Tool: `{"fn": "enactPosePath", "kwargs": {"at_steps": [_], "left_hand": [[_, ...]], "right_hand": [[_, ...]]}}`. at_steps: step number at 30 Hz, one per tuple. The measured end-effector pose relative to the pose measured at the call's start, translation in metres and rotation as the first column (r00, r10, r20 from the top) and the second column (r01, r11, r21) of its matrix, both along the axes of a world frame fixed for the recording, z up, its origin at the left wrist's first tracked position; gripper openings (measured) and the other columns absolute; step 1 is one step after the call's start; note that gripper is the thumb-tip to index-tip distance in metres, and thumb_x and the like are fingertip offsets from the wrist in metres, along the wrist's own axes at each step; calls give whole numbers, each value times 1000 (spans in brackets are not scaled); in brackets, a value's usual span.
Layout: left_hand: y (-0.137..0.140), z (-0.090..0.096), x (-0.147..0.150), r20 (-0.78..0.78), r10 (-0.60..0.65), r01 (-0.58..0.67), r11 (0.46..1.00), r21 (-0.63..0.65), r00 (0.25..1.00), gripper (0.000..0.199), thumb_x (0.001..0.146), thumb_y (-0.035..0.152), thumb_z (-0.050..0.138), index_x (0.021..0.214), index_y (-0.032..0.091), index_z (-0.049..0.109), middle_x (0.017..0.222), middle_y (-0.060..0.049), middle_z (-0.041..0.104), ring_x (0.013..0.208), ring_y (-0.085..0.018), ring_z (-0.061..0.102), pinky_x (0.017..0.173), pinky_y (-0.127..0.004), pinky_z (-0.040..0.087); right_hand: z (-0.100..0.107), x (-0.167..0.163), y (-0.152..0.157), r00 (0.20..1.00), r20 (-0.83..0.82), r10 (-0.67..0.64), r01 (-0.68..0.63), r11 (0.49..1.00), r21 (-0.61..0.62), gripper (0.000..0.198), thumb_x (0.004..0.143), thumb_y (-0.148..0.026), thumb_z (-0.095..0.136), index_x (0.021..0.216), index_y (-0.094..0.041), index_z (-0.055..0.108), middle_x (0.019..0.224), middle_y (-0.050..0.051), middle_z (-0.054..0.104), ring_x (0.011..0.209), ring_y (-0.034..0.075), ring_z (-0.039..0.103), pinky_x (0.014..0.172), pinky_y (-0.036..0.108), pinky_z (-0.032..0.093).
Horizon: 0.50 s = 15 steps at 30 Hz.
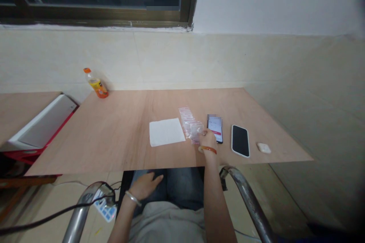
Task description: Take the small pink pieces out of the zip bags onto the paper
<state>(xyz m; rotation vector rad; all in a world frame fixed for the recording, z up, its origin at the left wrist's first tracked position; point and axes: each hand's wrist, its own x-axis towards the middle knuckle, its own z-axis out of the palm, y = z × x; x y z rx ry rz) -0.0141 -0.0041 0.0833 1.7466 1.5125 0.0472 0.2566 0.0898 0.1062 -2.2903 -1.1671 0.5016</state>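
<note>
My right hand (209,139), with an orange bracelet at its wrist, rests over the near end of a row of small clear plastic zip bags (186,117). Its fingers are bent in a pinch at the edge of the nearest bag; the fingertips are partly hidden. Just left of the bags lies a white sheet of paper (167,132). A phone with a lit screen (216,126) is close beside the right hand, on its far right side. Below the table edge my left hand (146,186), wearing a silver bangle, lies on my lap with fingers stretched out, holding nothing.
To the right on the wooden table (125,121) are a dark-screened phone (240,141) and a small white case (264,148). An orange drink bottle (97,84) stands at the back left. Metal chair arms (248,197) flank me; a power strip (105,207) lies on the floor.
</note>
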Motion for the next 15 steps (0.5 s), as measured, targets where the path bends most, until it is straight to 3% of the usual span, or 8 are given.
{"fn": "enactPosePath", "kwargs": {"at_steps": [3, 7, 9, 11, 13, 15], "left_hand": [[30, 43, -1, 361, -20, 36, 999, -39, 932, 40, 80, 53, 47, 87, 22, 70, 93, -6, 72, 92, -24, 63, 85, -32, 44], [82, 85, 23, 515, 126, -193, 978, 78, 848, 40, 74, 50, 59, 97, 18, 68, 111, -9, 67, 107, -27, 57, 96, -36, 38], [100, 90, 39, 601, 222, -348, 932, 100, 768, 45, 73, 46, 63, 107, 16, 64, 123, -12, 60, 113, -27, 54, 97, -36, 38], [107, 85, 52, 721, 265, -441, 895, 63, 641, 47, 74, 43, 64, 114, 17, 60, 129, -12, 55, 117, -25, 51, 96, -35, 39], [106, 74, 58, 806, 243, -430, 903, 16, 540, 47, 73, 40, 65, 114, 17, 60, 123, -12, 59, 111, -24, 55, 91, -34, 42], [102, 62, 55, 837, 251, -428, 904, -22, 487, 42, 73, 40, 65, 106, 16, 64, 112, -11, 66, 100, -22, 60, 84, -32, 45]], "right_hand": [[17, -4, -5, 999, -43, -17, 20, 997, 80, 22, 82, -27, 51, 85, -14, 68, 88, 15, 70, 80, 23, 65, 62, 27, 44], [39, -23, -8, 999, -34, 36, -28, 977, 211, 26, 83, -30, 49, 79, -14, 69, 84, 15, 70, 76, 23, 64, 60, 28, 42], [48, -36, -9, 981, -74, 179, -152, 948, 279, 25, 83, -30, 49, 77, -16, 68, 79, 11, 70, 71, 21, 63, 58, 27, 42], [53, -50, -11, 926, -131, 355, -295, 894, 338, 24, 83, -29, 48, 75, -17, 67, 74, 6, 70, 66, 17, 62, 58, 25, 42], [57, -61, -14, 854, -159, 495, -418, 835, 359, 22, 83, -27, 49, 73, -18, 66, 72, 3, 69, 65, 15, 61, 59, 24, 41], [58, -69, -17, 815, -155, 558, -487, 805, 338, 19, 82, -24, 51, 72, -18, 66, 71, 3, 68, 65, 14, 60, 60, 23, 40]]}}
